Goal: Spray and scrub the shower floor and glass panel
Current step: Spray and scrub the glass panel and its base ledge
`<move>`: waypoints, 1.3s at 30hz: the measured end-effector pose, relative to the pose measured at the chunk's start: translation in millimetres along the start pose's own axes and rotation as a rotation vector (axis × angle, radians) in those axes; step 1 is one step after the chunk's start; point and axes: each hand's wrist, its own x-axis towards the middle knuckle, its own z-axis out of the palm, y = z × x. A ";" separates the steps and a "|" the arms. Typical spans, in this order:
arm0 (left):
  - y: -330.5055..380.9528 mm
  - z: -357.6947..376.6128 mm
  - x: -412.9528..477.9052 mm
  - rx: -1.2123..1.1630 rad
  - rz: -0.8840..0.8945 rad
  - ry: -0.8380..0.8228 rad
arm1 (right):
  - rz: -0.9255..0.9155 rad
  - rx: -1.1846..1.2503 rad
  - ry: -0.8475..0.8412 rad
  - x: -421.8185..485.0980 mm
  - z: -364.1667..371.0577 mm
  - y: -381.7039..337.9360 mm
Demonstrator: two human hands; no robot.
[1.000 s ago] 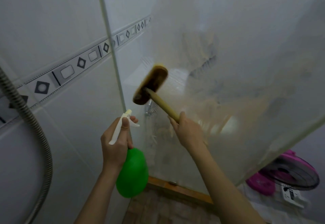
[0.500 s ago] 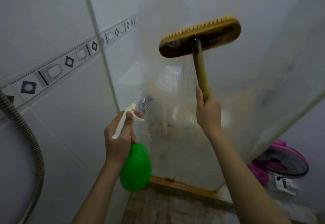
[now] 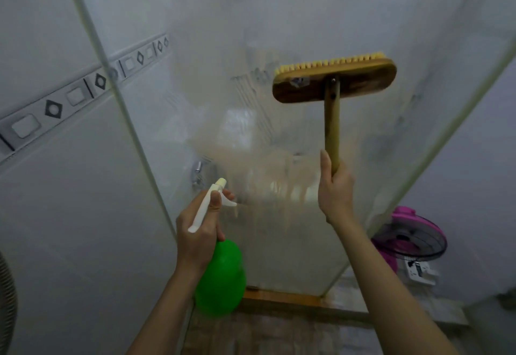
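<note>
Swung from centre-left to upper right within 1 second: scrub brush [image 3: 335,84], right hand [image 3: 335,190] fingers clamped round handle; left hand [image 3: 198,232] still gripping spray bottle [image 3: 220,279].

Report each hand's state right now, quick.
Left hand: closed around the neck of the green spray bottle.
Right hand: closed around the wooden handle of the scrub brush.

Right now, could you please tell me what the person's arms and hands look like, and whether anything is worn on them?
Both arms are bare: no sleeve shows on the left forearm or the right forearm down to the picture's lower edge. The left hand and the right hand wear no gloves. I see no watch, bracelet or ring, and no markings on either.
</note>
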 end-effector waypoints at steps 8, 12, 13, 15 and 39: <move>18.0 29.9 -22.4 0.000 -0.041 0.016 | 0.223 0.009 -0.098 -57.9 -34.7 82.6; 27.8 49.1 -40.2 0.017 -0.055 0.068 | 0.006 -0.026 -0.047 -2.2 -50.3 19.3; 29.9 53.2 -43.8 0.023 -0.057 0.082 | -0.062 -0.042 -0.033 6.7 -56.6 13.2; 32.8 60.9 -50.5 0.036 -0.060 0.101 | -0.211 -0.061 -0.012 12.9 -71.1 13.2; -109.8 125.1 -38.8 -0.138 0.189 0.148 | -0.629 -0.295 0.193 -55.8 -26.0 209.9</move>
